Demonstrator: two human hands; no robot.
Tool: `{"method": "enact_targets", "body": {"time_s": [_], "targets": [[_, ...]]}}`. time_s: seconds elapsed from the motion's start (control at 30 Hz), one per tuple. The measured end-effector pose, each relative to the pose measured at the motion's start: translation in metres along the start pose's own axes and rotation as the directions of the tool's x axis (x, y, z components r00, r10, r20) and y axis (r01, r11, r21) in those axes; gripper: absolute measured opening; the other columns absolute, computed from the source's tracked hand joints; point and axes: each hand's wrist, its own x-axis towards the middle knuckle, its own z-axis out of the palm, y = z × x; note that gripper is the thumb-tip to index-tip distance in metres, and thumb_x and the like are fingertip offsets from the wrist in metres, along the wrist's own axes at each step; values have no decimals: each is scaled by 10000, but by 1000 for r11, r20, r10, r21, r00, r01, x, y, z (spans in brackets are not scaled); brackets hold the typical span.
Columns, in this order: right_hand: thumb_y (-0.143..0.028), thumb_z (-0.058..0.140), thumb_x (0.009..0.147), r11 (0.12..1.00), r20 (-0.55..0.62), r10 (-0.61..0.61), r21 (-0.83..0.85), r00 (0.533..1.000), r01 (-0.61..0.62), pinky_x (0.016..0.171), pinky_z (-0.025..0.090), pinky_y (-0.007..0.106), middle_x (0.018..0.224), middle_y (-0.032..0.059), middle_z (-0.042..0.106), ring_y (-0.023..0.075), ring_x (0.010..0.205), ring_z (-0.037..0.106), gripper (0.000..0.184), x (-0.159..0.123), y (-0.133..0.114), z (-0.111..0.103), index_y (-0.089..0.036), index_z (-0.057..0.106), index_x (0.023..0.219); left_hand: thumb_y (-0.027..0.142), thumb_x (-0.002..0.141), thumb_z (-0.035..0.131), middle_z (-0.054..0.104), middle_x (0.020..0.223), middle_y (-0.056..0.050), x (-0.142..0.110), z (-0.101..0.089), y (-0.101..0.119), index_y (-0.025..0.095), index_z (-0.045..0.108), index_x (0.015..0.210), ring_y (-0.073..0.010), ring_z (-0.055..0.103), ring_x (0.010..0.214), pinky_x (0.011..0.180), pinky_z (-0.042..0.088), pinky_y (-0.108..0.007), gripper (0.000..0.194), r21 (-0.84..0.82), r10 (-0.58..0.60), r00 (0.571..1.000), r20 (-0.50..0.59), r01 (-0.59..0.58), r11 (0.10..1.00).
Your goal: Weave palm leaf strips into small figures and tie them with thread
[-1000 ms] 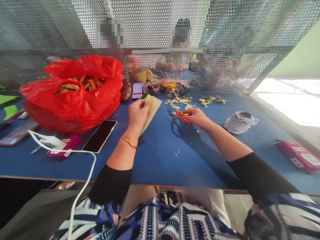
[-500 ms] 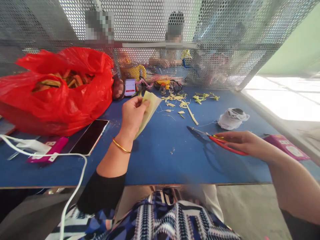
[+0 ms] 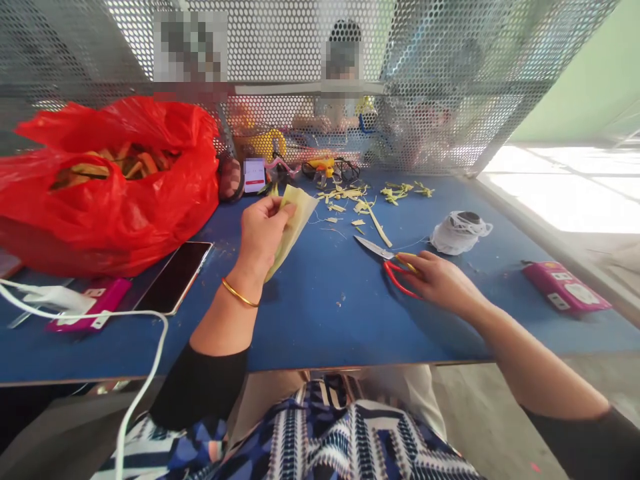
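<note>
My left hand [image 3: 264,230] pinches a pale yellow-green, leaf-like folded piece [image 3: 296,217], possibly a dried husk, above the blue table [image 3: 310,333]. Its upper end fans out to the right, and the lower end passes behind my fingers. In my right hand [image 3: 443,280] is a pair of scissors [image 3: 375,249] with red and yellow handles, its blades pointing left toward the leaf-like piece but apart from it. Pale trimmed scraps [image 3: 345,193] lie beyond the blades. Behind my right hand stands a spool of white thread [image 3: 457,233], a strand trailing left.
A large red plastic bag [image 3: 165,220] full of brownish pieces fills the left. Near it lie a dark phone [image 3: 175,277], a magenta pack [image 3: 113,300] and a white cable [image 3: 163,347]. Another magenta pack [image 3: 565,287] is at right. A perforated metal screen [image 3: 280,53] closes the back; people sit behind it.
My right hand has moved left with the scissors, bringing the blades nearer to the leaf-like piece. My left hand keeps its pinch on the piece. The view has shifted slightly.
</note>
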Motion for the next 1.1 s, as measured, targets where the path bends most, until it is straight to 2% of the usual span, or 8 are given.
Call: {"method": "enact_targets", "body": {"time_s": [0.23, 0.33, 0.5, 0.57, 0.7, 0.8, 0.9, 1.1], "targets": [[-221, 499, 874, 995, -28, 60, -84, 998, -62, 699, 422, 287, 987, 127, 647, 220, 817, 608, 384, 84, -35, 5, -188, 701, 1199, 311, 658, 768, 637, 617, 11, 7, -3, -8, 173, 674, 684, -89, 488, 527, 467, 353, -201, 169, 19, -12, 1000, 0, 12, 1000], [-259, 554, 832, 997, -36, 49, 64, 998, -47, 679, 408, 281, 919, 94, 644, 205, 783, 589, 410, 85, -34, 0, -176, 707, 1204, 267, 668, 746, 650, 629, 10, 5, -3, -5, 173, 675, 679, -89, 504, 534, 474, 366, -198, 119, -2, -5, 1000, -5, 5, 1000], [-386, 594, 784, 886, 246, -108, 463, 963, -19, 558, 352, 260, 620, -21, 550, 137, 560, 470, 543, 71, -27, 1, -141, 677, 1261, 209, 694, 700, 656, 634, 8, 1, -2, -1, 180, 685, 696, -94, 515, 540, 471, 374, -198, 33, 6, 9, 1000, 8, -9, 1000], [-353, 592, 771, 901, 199, -54, 433, 978, -38, 572, 358, 265, 620, -13, 565, 144, 579, 484, 504, 76, -26, 3, -144, 707, 1216, 211, 701, 697, 656, 634, 6, 0, -1, -1, 181, 684, 691, -98, 521, 546, 477, 379, -201, 35, 22, 16, 1000, 19, -16, 1000], [-295, 606, 749, 968, -52, 124, 227, 991, -110, 658, 405, 293, 809, 66, 681, 201, 737, 573, 420, 86, -26, -5, -157, 756, 1116, 195, 702, 695, 638, 614, 15, 1, 0, -2, 180, 672, 671, -95, 512, 536, 489, 385, -208, 42, 32, 5, 1000, 7, -5, 999], [-371, 585, 788, 964, -39, 89, 255, 995, -76, 645, 421, 300, 783, 54, 681, 201, 685, 582, 469, 66, -21, -22, -162, 722, 1184, 178, 708, 686, 628, 597, 19, 2, -1, -1, 178, 674, 665, -95, 511, 531, 493, 390, -210, 44, 30, -20, 1000, -16, 20, 999], [-429, 550, 819, 984, -36, 25, 180, 999, -18, 617, 430, 305, 779, 60, 673, 202, 648, 582, 449, 20, -11, -38, -211, 723, 1172, 187, 706, 700, 636, 604, 18, 1, -1, 0, 178, 680, 673, -94, 519, 535, 493, 395, -210, 40, 16, -10, 1000, -2, 10, 1000], [-484, 414, 899, 985, -117, 169, -8, 979, -171, 566, 463, 352, 976, 120, 701, 232, 625, 628, 454, -66, 12, -41, -281, 697, 1191, 288, 681, 778, 655, 632, 9, -5, 1, 2, 188, 681, 688, -94, 525, 533, 474, 400, -209, 139, -23, -19, 999, 49, 20, 1000]]}}
